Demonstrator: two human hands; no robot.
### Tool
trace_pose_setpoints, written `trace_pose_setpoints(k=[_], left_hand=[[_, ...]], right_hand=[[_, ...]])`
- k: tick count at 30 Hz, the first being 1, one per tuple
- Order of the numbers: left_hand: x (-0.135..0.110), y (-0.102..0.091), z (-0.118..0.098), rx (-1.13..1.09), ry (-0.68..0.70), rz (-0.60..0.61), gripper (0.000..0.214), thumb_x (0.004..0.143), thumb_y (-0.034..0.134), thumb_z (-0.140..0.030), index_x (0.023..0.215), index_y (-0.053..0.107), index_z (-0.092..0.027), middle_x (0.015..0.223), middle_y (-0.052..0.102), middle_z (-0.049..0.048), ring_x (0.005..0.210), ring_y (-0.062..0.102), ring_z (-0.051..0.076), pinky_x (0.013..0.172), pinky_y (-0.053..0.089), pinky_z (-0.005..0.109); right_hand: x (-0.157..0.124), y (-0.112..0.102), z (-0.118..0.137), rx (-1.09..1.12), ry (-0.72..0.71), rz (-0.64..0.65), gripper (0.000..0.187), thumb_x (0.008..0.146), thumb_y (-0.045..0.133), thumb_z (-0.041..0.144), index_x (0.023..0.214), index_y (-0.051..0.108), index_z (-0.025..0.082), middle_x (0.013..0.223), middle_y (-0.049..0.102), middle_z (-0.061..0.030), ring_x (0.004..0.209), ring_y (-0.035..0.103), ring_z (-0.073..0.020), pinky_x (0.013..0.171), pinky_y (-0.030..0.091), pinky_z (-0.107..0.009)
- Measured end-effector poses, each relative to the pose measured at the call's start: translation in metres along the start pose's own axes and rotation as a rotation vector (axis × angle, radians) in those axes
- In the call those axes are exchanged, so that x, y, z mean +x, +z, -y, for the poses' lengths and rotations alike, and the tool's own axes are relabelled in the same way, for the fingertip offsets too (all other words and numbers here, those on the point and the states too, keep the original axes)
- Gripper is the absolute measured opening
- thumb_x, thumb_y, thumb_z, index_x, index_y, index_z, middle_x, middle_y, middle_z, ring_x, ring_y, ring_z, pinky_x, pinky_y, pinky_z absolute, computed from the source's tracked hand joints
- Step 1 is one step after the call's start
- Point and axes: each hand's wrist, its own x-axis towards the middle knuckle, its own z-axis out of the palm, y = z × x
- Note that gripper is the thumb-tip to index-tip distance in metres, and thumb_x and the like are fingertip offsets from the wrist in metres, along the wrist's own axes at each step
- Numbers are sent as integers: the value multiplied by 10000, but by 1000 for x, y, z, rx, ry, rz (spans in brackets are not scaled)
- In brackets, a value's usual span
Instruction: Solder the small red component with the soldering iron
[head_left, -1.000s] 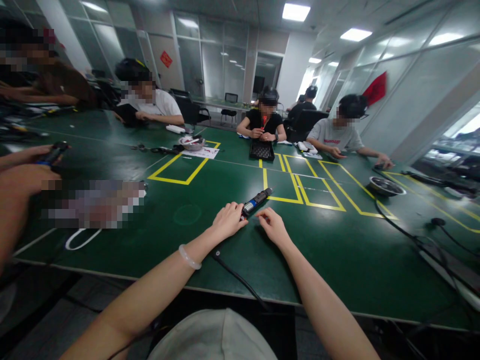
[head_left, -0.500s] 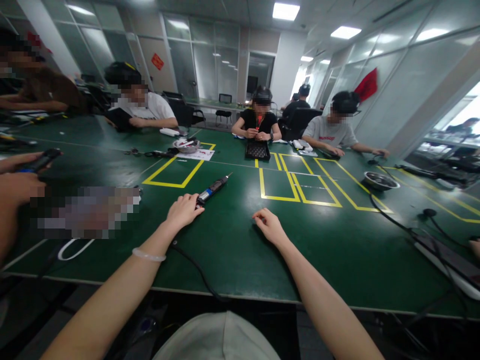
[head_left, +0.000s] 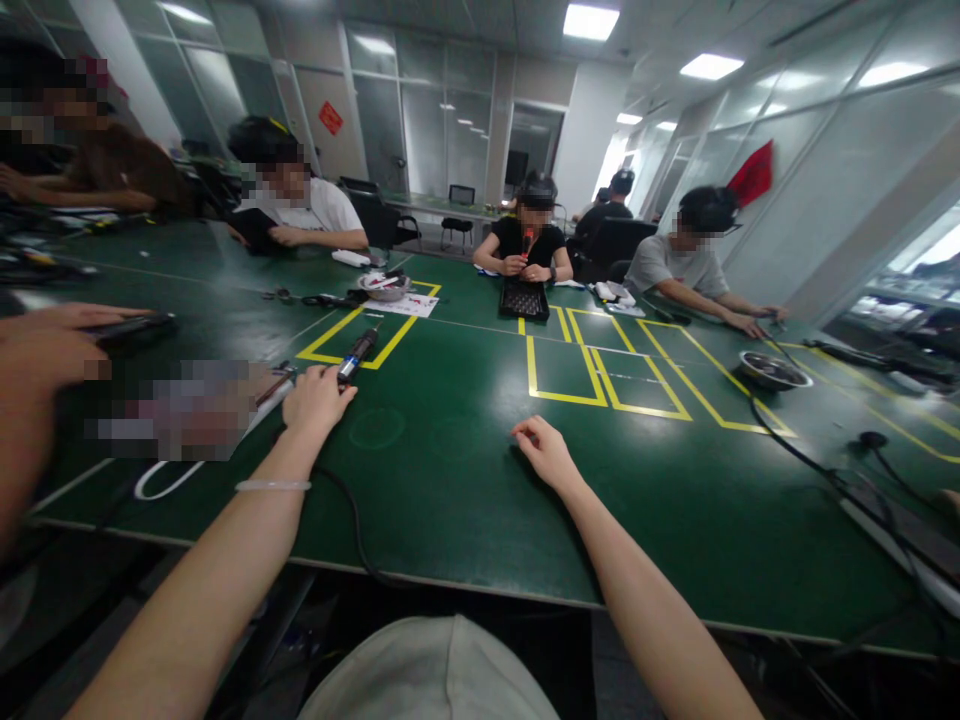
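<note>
My left hand (head_left: 315, 397) is closed around the rear end of a black and blue electric screwdriver (head_left: 357, 354), which lies on the green table (head_left: 465, 470) pointing away from me toward a yellow taped rectangle (head_left: 365, 338). Its black cable (head_left: 352, 520) trails back over the table's front edge. My right hand (head_left: 541, 450) rests on the table to the right, fingers loosely curled, holding nothing. A pale bangle sits on my left wrist.
Several people sit around the table. A neighbour's arm and hand (head_left: 45, 350) with a dark tool are at the left. A black tray (head_left: 523, 298), a metal bowl (head_left: 771, 370), another bowl (head_left: 384, 286) and cables (head_left: 825, 470) lie further off.
My left hand has slid the screwdriver leftward across the table, away from my right hand, which has let go of it and stayed in place.
</note>
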Motion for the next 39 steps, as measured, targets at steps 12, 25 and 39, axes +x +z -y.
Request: trace_pose_setpoints(k=[12, 25, 39], left_hand=[[-2, 2, -3, 46, -1, 29, 339, 816, 565, -378, 1088, 566, -176, 1183, 532, 165, 1051, 526, 326, 811, 448, 407], [-17, -7, -48, -273, 200, -11, 407, 917, 379, -463, 1142, 604, -209, 1023, 685, 72, 916, 625, 235, 782, 442, 311], [-88, -1, -197, -923, 796, 603, 192, 865, 556, -321, 1010, 558, -194, 871, 687, 14, 791, 637, 131, 730, 478, 240]], right_hand=[[0, -3, 4, -11, -6, 20, 161, 871, 505, 215, 893, 663, 192, 831, 578, -24, 702, 546, -146, 656, 425, -262], [1, -3, 5, -23, -16, 29, 160, 872, 507, 210, 889, 665, 191, 834, 586, -25, 714, 551, -139, 673, 428, -252], [6, 1, 0, 437, 182, 114, 364, 898, 495, 485, 744, 597, 170, 626, 637, -10, 528, 548, -115, 493, 420, -222]])
